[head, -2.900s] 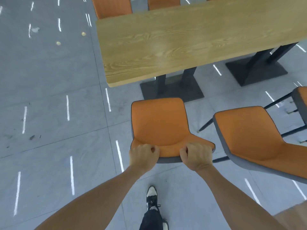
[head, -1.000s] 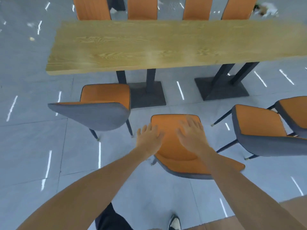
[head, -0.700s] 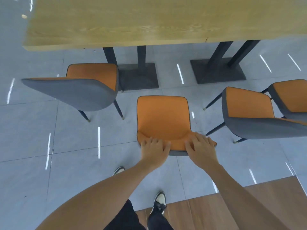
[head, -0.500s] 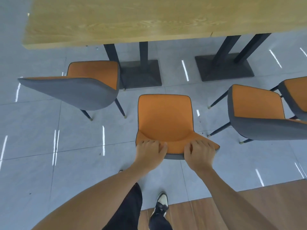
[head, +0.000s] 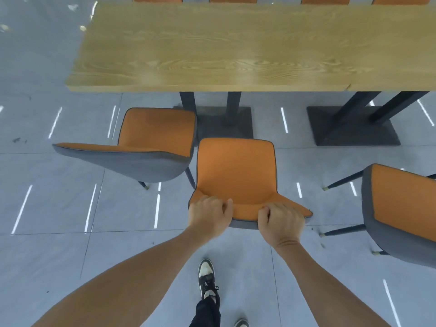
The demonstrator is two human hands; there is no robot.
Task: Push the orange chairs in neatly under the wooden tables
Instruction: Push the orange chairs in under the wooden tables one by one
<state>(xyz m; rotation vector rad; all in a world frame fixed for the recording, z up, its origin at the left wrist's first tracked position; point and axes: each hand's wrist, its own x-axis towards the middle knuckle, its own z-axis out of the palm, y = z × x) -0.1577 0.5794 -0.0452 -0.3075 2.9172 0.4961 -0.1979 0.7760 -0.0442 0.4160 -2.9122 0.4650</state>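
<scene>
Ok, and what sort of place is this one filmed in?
Probably a canteen or cafeteria dining area: a long wooden table on black pedestal bases, rows of matching orange chairs on both sides, and a grey tiled floor.

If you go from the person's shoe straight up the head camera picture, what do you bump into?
Black-and-white shoe → left hand and right hand gripping the middle orange chair → black table base → long wooden table.
</scene>
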